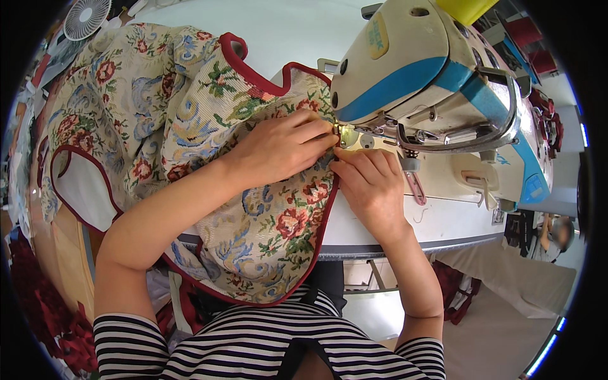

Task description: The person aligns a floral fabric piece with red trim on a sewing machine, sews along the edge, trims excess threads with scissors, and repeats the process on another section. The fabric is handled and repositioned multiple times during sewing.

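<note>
A floral tapestry-like garment edged in dark red binding lies over the machine bed and hangs down the table front toward my lap. My left hand rests on the cloth just left of the presser foot, its fingers bent together at the bound edge. From the other side, my right hand pinches that same edge close in front of the foot. Both sets of fingertips nearly meet there. The white and blue sewing machine stands over the right side of the cloth; the needle tip is hard to make out.
A pink-handled tool lies on the machine bed right of my right hand. A small white fan stands at the far left. Dark red cloth pieces are heaped at lower left. Another person shows at the far right.
</note>
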A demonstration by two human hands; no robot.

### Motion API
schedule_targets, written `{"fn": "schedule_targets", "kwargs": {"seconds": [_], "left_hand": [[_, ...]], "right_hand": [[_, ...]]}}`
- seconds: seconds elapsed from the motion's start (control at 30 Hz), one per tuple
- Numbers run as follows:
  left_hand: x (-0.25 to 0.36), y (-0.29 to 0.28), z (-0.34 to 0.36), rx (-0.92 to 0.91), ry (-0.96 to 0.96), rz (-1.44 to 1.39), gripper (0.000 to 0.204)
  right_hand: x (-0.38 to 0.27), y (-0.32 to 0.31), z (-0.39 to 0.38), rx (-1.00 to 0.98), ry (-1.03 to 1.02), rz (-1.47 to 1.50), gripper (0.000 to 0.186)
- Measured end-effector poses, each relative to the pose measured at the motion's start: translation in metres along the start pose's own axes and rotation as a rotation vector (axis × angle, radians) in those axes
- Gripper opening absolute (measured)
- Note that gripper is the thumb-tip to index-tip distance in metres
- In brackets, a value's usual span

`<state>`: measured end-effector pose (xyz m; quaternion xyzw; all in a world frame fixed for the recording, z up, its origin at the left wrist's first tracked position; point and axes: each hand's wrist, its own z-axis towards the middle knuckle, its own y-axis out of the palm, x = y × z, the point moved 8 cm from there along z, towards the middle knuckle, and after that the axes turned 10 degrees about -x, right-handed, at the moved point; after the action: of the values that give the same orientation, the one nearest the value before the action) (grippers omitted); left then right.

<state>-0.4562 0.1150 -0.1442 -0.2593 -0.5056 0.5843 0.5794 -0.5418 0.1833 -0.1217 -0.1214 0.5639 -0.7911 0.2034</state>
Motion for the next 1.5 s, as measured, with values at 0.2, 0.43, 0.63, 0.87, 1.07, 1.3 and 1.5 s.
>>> {"fn": "schedule_targets", "kwargs": {"seconds": [0.2,0.43,0.63,0.87,1.07,1.3,1.5], "left_hand": [[0.002,-0.001,-0.001,0.003,0.032,0.043,0.035],[0.005,-0.005,-0.002,-0.01,0.11,0.017,0.032],[0.004,-0.004,0.0,-0.013,0.095,0.004,0.032],[0.001,-0.006,0.002,0.028,0.087,-0.004,0.032],[0.002,-0.009,0.002,0.043,0.092,0.012,0.031],[0.001,-0.012,0.005,0.088,0.083,-0.034,0.028],[-0.004,-0.008,0.004,0.044,0.039,0.0,0.023]], "right_hand": [[0.001,0.0,0.001,0.017,0.021,0.029,0.022],[0.003,0.004,-0.003,0.062,0.02,0.064,0.027],[0.005,0.002,-0.002,0.047,0.049,0.084,0.028],[0.008,0.005,-0.003,0.067,0.086,0.133,0.029],[0.009,0.006,-0.004,0.083,0.089,0.148,0.029],[0.009,0.003,-0.005,0.107,0.067,0.088,0.029],[0.011,0.005,-0.005,0.097,0.082,0.084,0.028]]}}
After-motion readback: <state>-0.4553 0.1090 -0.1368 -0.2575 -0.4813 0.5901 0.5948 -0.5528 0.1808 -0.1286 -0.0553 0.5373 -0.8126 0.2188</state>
